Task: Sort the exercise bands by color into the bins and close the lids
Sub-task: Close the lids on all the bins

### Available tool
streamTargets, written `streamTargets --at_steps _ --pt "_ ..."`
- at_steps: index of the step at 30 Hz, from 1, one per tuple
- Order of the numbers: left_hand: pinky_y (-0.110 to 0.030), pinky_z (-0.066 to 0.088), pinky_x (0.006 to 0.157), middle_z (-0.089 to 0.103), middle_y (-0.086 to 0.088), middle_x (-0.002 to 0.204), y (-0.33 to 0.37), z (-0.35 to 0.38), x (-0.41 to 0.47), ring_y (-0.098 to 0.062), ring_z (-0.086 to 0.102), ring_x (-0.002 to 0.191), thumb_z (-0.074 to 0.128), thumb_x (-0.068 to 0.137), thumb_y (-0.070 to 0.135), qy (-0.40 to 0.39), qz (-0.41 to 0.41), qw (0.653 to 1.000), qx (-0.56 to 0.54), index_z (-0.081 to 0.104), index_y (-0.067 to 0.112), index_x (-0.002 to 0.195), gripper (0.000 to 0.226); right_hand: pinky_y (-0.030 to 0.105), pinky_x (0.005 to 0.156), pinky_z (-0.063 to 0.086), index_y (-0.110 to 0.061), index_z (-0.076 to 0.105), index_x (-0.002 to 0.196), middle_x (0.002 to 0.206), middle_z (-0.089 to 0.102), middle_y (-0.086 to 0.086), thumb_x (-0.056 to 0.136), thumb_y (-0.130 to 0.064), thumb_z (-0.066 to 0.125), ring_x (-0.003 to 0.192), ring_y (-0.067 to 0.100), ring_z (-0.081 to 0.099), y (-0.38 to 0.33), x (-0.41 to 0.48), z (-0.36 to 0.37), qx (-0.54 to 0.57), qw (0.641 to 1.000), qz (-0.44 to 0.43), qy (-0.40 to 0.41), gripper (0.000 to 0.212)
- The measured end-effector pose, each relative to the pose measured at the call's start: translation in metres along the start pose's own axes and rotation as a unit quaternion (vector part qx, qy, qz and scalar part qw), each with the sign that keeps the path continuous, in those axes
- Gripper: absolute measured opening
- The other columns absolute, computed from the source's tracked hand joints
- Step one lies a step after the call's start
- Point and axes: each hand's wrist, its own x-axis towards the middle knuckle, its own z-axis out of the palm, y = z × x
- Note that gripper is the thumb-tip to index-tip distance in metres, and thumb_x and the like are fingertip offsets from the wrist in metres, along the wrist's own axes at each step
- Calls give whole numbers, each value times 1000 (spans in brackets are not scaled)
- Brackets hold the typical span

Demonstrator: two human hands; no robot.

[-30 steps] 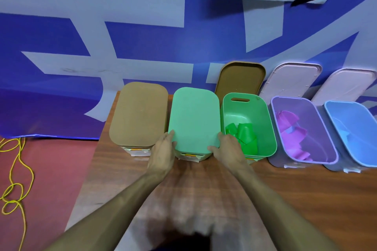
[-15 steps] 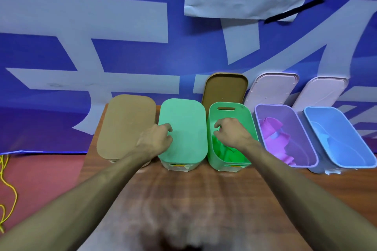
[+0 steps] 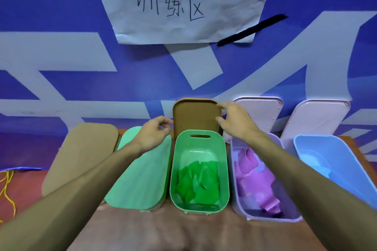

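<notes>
A green bin [image 3: 201, 143] stands open in the middle of the row, with green bands [image 3: 197, 182] inside. Behind it a brown lid [image 3: 194, 116] leans upright against the wall. My right hand [image 3: 234, 123] grips that lid's upper right corner, thumb on its front. My left hand [image 3: 155, 133] hovers just left of the lid with loosely curled fingers and holds nothing. A purple bin [image 3: 241, 211] holds purple bands [image 3: 255, 177]. A blue bin [image 3: 346, 169] at the right holds a pale blue band [image 3: 312, 158].
Two bins at the left are closed, one by a brown lid [image 3: 81, 159], one by a mint green lid [image 3: 140, 171]. Two pale lids [image 3: 265, 114] [image 3: 314, 122] lean on the blue banner wall. A paper sign hangs above. Yellow cord [image 3: 7, 187] lies on the floor.
Both hands left the mint green lid and rose toward the back. My right hand moved over the green bin and took hold of the leaning brown lid; my left hand came up beside it.
</notes>
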Motion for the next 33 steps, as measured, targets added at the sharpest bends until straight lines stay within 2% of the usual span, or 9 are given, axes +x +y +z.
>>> streamTargets --at_steps 4,8,13,18,23,24,28,31,33 --pt "-25 48 80 62 -1 102 12 22 6 -18 61 99 52 94 14 35 -56 993 -98 60 18 112 21 34 104 36 -15 45 135 134 48 8 88 -19 56 126 25 44 20 29 10 51 998 -32 9 48" --pt "-33 51 81 69 -6 97 7 29 -2 -23 66 96 52 92 7 76 -98 973 -196 62 17 105 19 41 103 39 -12 33 141 138 41 11 94 -27 53 125 28 43 19 37 33 97 995 -14 25 54" --pt "-32 50 79 71 -6 94 0 33 -17 -23 68 90 54 92 10 90 -118 966 -210 64 12 105 16 41 92 46 -16 54 130 114 47 9 98 -30 46 102 29 54 24 36 42 104 993 -40 46 36" --pt "-32 50 79 70 -5 92 7 35 -26 -22 68 83 52 93 9 74 -117 961 -240 64 10 104 16 37 81 49 -16 71 105 93 71 15 94 -21 55 88 33 61 30 21 40 111 991 -45 60 20" --pt "-34 50 74 66 -16 102 8 43 -35 -25 68 78 45 97 21 59 -147 941 -298 63 12 101 20 5 89 34 -7 75 100 100 74 6 84 -7 66 96 20 65 35 -27 32 180 972 -81 131 18" --pt "-35 51 72 65 -16 101 8 45 -37 -25 68 77 45 98 27 47 -164 933 -318 61 12 103 22 4 91 32 -8 75 100 102 74 6 83 -7 68 97 18 65 37 -37 34 181 969 -80 151 18" --pt "-29 57 56 65 -12 89 8 50 -49 -23 68 66 52 94 40 16 -219 884 -414 58 8 103 34 7 97 36 -15 75 102 112 70 2 82 -11 71 102 7 61 40 -81 53 200 965 -44 165 21" --pt "-21 50 45 64 -11 78 -1 51 -63 -14 62 48 65 88 18 30 -202 894 -400 59 1 103 23 19 95 46 -15 75 100 108 68 -4 81 -13 73 100 6 63 32 -116 73 256 953 5 159 19" --pt "-19 46 41 63 -12 73 -13 55 -71 -11 56 40 69 84 6 41 -211 890 -401 53 2 113 33 28 89 52 -15 76 93 101 67 -9 81 -14 73 96 5 64 22 -134 85 287 942 49 168 13"
